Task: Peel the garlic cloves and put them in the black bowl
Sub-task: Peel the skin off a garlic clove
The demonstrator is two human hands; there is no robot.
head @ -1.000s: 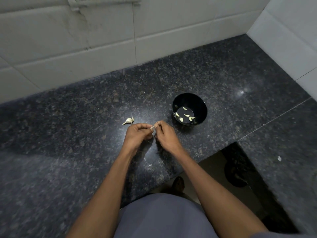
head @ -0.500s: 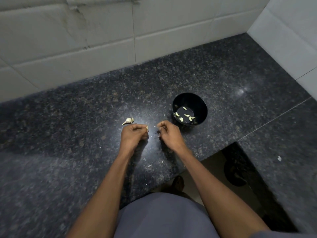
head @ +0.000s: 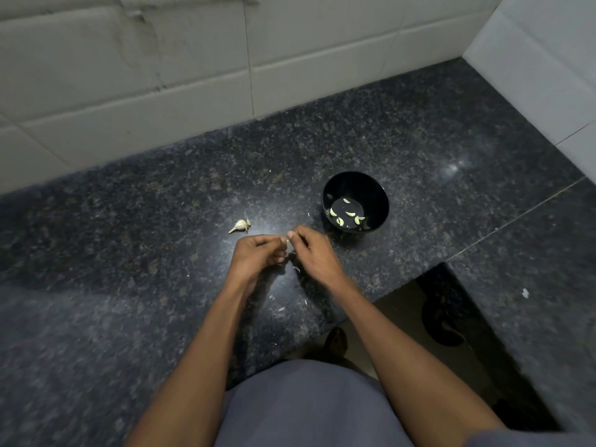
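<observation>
My left hand [head: 256,253] and my right hand [head: 314,253] meet over the dark granite counter, fingertips together on a small pale garlic clove [head: 286,241] that is mostly hidden between them. Both hands pinch it. The black bowl [head: 375,191] stands just right of my right hand and holds several peeled cloves [head: 346,216] on its bottom. A garlic remnant with papery skin [head: 240,225] lies on the counter to the left of my left hand.
Bits of white garlic skin [head: 296,269] are scattered on the counter [head: 161,221] below my hands. White tiled walls close off the back and right. The counter edge drops to the floor [head: 396,304] at lower right, where a foot [head: 335,343] shows.
My hands were together on the clove, drew a little apart, and have now come back together on it.
</observation>
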